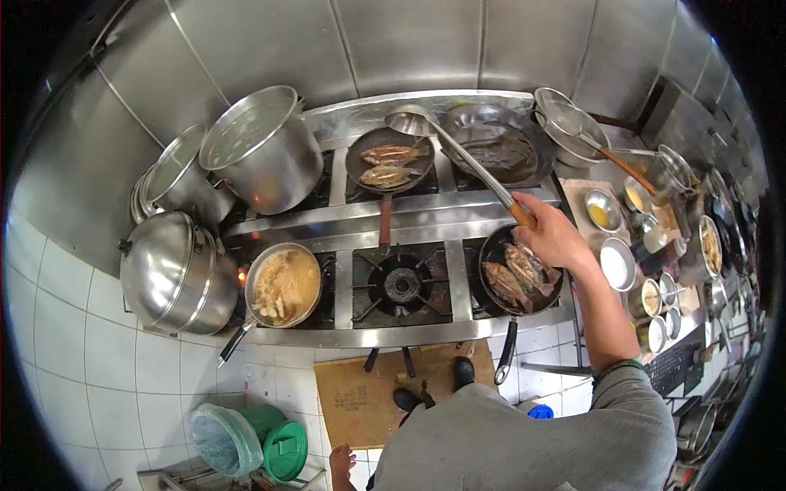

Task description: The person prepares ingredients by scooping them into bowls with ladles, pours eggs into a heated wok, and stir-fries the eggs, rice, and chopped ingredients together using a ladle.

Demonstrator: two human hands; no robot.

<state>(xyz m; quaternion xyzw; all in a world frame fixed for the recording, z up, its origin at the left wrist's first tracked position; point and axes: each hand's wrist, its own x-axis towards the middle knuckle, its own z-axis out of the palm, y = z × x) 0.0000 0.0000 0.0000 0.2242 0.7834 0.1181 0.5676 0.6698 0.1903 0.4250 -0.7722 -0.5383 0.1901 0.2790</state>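
My right hand [540, 231] is closed around the wooden end of a long-handled ladle [473, 159]. The ladle's metal bowl is over the far rim of a back frying pan [386, 190] in which two whole fish [389, 175] lie. Below my right hand, a front frying pan [517, 308] holds several browned fish [508, 282], partly covered by the hand. Down at my side hangs my left hand [342, 460], its fingers loosely bent, with nothing visible in them.
Large steel pots [274, 164] and a domed lidded pot [176, 274] stand on the left. A pan of pale food in liquid [286, 286] sits front left, beside a bare burner [401, 285]. Bowls [603, 211] crowd the right counter. Cardboard [352, 401] and a green bin [285, 452] are on the floor.
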